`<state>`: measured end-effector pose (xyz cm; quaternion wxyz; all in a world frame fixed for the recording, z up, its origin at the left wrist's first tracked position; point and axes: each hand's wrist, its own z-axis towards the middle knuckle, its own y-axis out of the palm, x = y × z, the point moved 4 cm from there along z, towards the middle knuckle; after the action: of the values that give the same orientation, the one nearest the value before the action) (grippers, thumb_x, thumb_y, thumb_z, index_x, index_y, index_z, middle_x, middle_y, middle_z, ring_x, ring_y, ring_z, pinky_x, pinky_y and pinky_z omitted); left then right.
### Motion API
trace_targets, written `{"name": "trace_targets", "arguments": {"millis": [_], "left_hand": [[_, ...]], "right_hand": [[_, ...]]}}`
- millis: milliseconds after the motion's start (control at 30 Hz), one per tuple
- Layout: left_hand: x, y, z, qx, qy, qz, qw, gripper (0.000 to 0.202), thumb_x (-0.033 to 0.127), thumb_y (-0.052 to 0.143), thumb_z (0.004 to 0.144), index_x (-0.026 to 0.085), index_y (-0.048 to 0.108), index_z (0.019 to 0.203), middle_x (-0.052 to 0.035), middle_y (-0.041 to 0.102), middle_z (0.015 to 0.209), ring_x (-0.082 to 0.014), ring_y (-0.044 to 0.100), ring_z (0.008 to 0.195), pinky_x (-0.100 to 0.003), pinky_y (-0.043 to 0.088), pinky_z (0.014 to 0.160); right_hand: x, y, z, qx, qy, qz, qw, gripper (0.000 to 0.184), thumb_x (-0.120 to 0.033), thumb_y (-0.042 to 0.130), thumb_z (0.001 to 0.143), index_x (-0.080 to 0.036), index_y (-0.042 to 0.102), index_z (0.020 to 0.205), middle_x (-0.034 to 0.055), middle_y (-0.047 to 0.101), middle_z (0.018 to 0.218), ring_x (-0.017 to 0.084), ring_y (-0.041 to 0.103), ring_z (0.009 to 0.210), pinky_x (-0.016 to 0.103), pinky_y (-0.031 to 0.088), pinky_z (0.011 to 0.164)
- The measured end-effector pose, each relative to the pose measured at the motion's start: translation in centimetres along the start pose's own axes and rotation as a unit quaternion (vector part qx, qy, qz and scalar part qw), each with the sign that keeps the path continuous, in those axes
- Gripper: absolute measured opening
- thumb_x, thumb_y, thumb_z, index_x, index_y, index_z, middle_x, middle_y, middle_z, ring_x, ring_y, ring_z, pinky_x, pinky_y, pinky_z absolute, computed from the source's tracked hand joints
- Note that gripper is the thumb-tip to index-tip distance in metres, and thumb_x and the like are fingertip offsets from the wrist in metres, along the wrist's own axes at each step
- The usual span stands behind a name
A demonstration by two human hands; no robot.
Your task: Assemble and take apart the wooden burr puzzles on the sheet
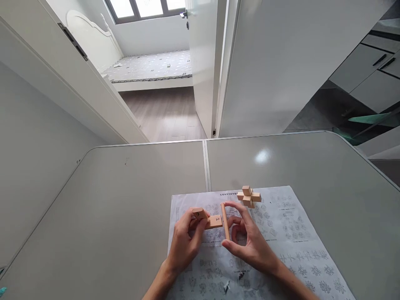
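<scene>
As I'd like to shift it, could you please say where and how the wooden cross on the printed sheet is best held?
Probably by the stub jutting right from the wooden cross, pinched from the right: it sticks out free, with flat printed sheet beside it, while the right grip is close on its near side.

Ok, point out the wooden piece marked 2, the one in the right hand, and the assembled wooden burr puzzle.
Wooden piece marked 2 (214, 221): head view, numbered face.
Right-hand wooden piece (225, 222): head view, middle of its narrow side.
Wooden burr puzzle (248, 199): head view, near its centre.
</scene>
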<state>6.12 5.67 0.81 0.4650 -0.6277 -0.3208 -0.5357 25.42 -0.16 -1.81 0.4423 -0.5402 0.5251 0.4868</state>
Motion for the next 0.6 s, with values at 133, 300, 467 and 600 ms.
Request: {"name": "trace_targets", "arguments": {"millis": [133, 300, 467, 600], "left_hand": [[-0.5, -0.3, 0.1, 0.042, -0.058, -0.048, 0.996, 0.026, 0.044, 0.060, 0.107, 0.020, 0.070, 0.107, -0.0059, 0.074, 0.102, -0.0204, 0.074, 0.094, -0.029, 0.062, 0.087], [-0.6, -0.8, 0.3, 0.092, -0.091, -0.088, 0.988, 0.034, 0.053, 0.068, 0.101, 0.019, 0.072, 0.103, -0.0053, 0.074, 0.099, -0.0213, 0.074, 0.094, -0.029, 0.063, 0.086], [-0.9, -0.9, 0.4, 0.106, -0.097, -0.100, 0.985, 0.035, 0.053, 0.072, 0.098, 0.019, 0.072, 0.102, -0.0047, 0.072, 0.098, -0.0210, 0.072, 0.094, -0.030, 0.062, 0.088], [-0.9, -0.9, 0.4, 0.120, -0.067, -0.089, 0.987, 0.028, 0.048, 0.073, 0.098, 0.020, 0.070, 0.098, -0.0026, 0.064, 0.095, -0.0179, 0.064, 0.087, -0.026, 0.059, 0.079]], "right_hand": [[0.1, 0.0, 0.0, 0.007, -0.016, -0.015, 1.000, 0.080, -0.039, 0.086, 0.087, -0.032, 0.040, 0.152, 0.0033, 0.064, 0.107, 0.017, 0.063, 0.074, 0.028, 0.058, 0.059], [-0.1, 0.5, 0.1, -0.004, -0.087, -0.101, 0.991, 0.084, -0.031, 0.089, 0.084, -0.038, 0.043, 0.153, 0.0123, 0.046, 0.153, 0.011, 0.060, 0.067, 0.031, 0.061, 0.057], [0.0, 0.9, 0.0, -0.023, -0.113, -0.169, 0.979, 0.087, -0.026, 0.089, 0.084, -0.038, 0.042, 0.156, 0.0137, 0.045, 0.159, 0.010, 0.054, 0.060, 0.033, 0.060, 0.055], [-0.2, 1.0, 0.0, -0.030, -0.126, -0.229, 0.965, 0.089, -0.021, 0.088, 0.082, -0.038, 0.039, 0.156, 0.0139, 0.047, 0.161, 0.011, 0.058, 0.060, 0.035, 0.062, 0.059]]}}
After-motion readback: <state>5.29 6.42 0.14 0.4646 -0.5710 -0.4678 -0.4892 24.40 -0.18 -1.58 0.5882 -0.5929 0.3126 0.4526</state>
